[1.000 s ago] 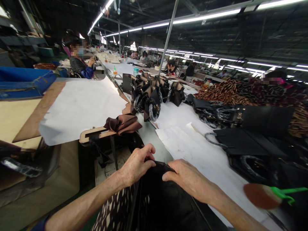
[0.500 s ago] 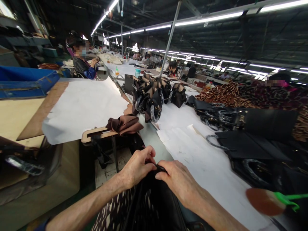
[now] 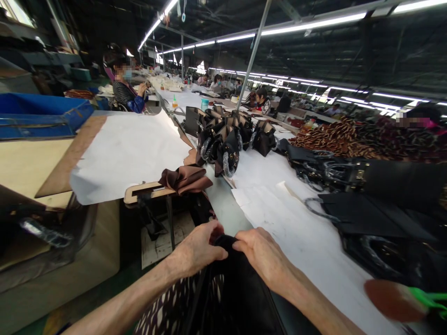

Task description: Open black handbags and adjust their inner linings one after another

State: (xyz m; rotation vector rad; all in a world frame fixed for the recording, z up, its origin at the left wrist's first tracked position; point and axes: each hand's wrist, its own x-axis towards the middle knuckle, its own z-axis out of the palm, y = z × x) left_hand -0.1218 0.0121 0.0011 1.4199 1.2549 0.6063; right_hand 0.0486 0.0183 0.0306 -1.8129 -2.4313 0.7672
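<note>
A black leather bag (image 3: 244, 293) rests upright at my lap, its top edge pinched between both hands. My left hand (image 3: 199, 246) grips that edge from the left, thumb on the near side and fingers curled behind. On the other side my right hand (image 3: 263, 256) has thumb and fingers closed on the same edge, a short gap from the left. The bag's inside and lower end are hidden. Just beyond my left hand, a brown folded piece (image 3: 185, 179) lies on a wooden board with a slot (image 3: 134, 194).
Several finished-looking black handbags (image 3: 226, 139) with wrapped handles stand ahead on the table. More black bags (image 3: 370, 209) lie at right, near a brown-headed tool with a green handle (image 3: 394, 300). White paper (image 3: 129, 158) and a blue bin (image 3: 38, 116) are at left; a masked co-worker (image 3: 129, 90) sits beyond.
My hands have moved slightly apart along the bag's top edge, and more of the black leather shows between them. The whole view has shifted a little.
</note>
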